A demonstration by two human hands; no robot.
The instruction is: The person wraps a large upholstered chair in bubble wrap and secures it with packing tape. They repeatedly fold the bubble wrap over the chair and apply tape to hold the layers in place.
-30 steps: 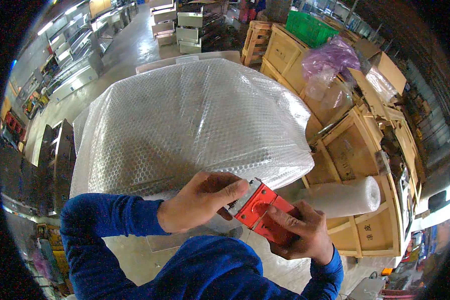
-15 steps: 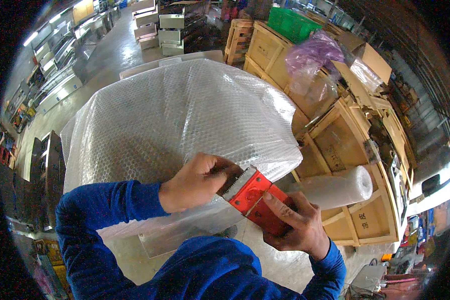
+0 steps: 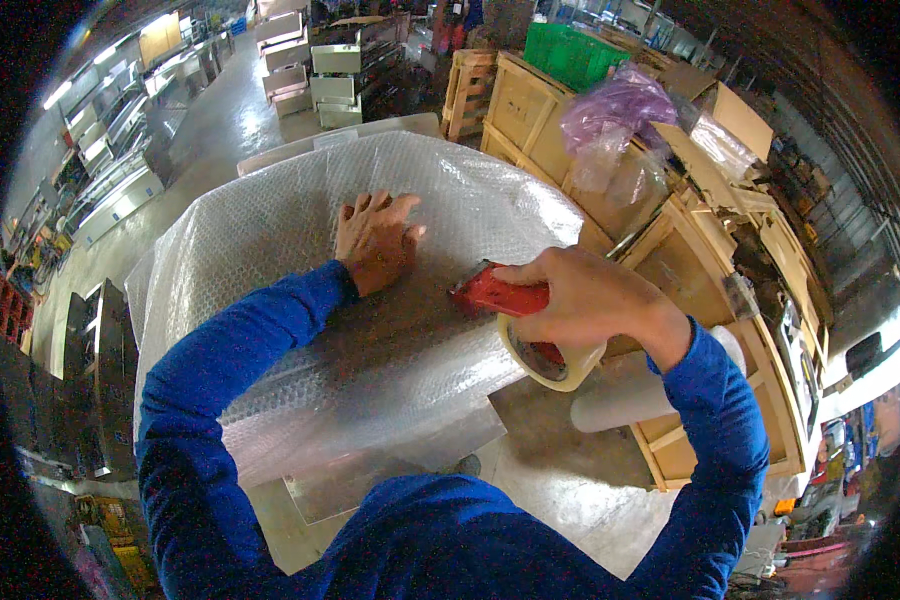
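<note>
Tape gun [image 3: 515, 310], red, now rests on the bubble wrap [image 3: 270, 240] over the bulky item, gripped by the right hand [image 3: 595, 300]. The left hand [image 3: 375, 240] has moved off it and lies flat, fingers spread, pinning the wrap; taping appears underway.

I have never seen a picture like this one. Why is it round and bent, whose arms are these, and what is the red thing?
The picture comes from a wide fisheye camera worn on a person's head, looking down, so straight edges bend near the rim. The two blue sleeves are that person's own arms. The left hand lies flat on a big object wrapped in bubble wrap. The right hand grips a red tape dispenser with a roll of tape, its front end against the wrap. Beside it lies a white roll. Wooden crates, a green crate and a purple plastic bag stand around.
</note>
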